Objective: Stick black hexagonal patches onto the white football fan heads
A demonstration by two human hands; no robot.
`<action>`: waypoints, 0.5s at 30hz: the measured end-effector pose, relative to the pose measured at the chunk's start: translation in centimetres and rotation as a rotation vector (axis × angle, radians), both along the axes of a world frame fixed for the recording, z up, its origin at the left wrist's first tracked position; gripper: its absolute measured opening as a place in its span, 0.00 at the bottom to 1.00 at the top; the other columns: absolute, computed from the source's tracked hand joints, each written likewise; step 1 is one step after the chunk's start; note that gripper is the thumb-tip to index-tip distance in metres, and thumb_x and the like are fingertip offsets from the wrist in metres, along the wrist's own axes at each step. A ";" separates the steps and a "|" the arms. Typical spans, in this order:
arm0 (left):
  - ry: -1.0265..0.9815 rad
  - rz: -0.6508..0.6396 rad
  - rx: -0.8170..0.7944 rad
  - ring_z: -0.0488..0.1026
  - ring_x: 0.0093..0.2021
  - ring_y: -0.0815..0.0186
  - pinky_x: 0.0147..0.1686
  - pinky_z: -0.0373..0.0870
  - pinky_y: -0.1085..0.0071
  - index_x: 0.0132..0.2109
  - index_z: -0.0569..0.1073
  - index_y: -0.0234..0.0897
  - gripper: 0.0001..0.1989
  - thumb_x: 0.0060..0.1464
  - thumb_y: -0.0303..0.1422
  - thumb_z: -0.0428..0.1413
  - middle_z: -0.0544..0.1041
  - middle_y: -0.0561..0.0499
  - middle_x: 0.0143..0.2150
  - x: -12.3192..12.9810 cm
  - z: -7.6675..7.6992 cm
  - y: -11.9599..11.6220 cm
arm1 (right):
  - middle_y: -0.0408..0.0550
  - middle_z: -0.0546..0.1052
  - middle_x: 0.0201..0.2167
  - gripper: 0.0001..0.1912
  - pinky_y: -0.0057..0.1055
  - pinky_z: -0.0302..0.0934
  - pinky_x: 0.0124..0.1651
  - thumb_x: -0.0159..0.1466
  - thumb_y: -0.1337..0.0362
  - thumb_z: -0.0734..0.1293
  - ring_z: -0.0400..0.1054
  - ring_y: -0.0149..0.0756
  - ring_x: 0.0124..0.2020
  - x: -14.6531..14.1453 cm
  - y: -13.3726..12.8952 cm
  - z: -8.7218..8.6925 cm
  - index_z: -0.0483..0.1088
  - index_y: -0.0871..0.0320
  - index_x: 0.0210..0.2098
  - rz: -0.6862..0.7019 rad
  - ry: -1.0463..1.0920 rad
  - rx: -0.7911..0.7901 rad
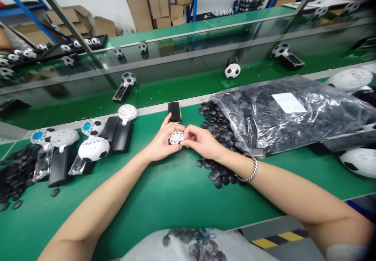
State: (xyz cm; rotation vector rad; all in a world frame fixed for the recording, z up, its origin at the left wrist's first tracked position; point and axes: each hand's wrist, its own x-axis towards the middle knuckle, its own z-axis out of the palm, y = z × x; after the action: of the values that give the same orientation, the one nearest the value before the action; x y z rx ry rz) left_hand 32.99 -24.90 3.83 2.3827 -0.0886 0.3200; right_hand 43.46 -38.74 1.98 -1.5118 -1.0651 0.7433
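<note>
My left hand (164, 141) is wrapped round a white openwork football-shaped shell (175, 137), its thumb below and fingers above. A black body (174, 112) with a bright green edge sticks out beyond those fingers; it seems joined to the shell. At the shell's right edge, my right hand (199, 140) has thumb and forefinger pinched together, touching it. Whatever sits between those fingertips is hidden. Loose black pentagon pieces (219, 124) lie in a pile just behind and beside my right wrist.
A clear plastic bag (258, 116) of black pieces lies at right. Several football-headed units (94, 149) with black bodies stand at left, near another black heap (17, 171). Beyond the table edge, a green conveyor belt (188, 80) carries more units. Cardboard boxes (158, 2) stand behind.
</note>
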 end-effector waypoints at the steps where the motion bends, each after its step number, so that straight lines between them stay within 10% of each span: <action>1: 0.007 -0.010 0.000 0.62 0.56 0.61 0.64 0.31 0.53 0.45 0.67 0.38 0.17 0.45 0.29 0.55 0.72 0.51 0.45 -0.1 -0.1 0.1 | 0.37 0.65 0.21 0.08 0.24 0.55 0.27 0.54 0.66 0.66 0.58 0.25 0.23 0.3 0.0 0.2 0.60 0.59 0.26 0.016 -0.008 -0.012; 10: 0.151 0.324 0.006 0.51 0.60 0.51 0.59 0.52 0.52 0.48 0.66 0.40 0.27 0.40 0.41 0.62 0.52 0.44 0.52 -1.0 -0.8 -0.8 | 0.50 0.73 0.37 0.08 0.31 0.57 0.34 0.57 0.63 0.65 0.67 0.39 0.36 5.9 -2.3 3.7 0.72 0.56 0.36 -0.157 -0.896 -0.577; 15: 0.251 0.091 -0.028 0.48 0.63 0.52 0.61 0.50 0.55 0.50 0.65 0.43 0.26 0.41 0.31 0.60 0.50 0.46 0.58 -1.3 0.3 1.1 | 0.48 0.74 0.39 0.10 0.28 0.57 0.34 0.59 0.62 0.65 0.68 0.39 0.39 6.0 -2.1 2.8 0.73 0.54 0.40 -0.093 -0.980 -0.647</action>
State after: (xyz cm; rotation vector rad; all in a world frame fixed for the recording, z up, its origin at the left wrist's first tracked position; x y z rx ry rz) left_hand 31.66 -23.84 4.08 2.3826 0.1406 0.0621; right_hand 49.41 -40.88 4.79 -2.5965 -1.5122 0.2382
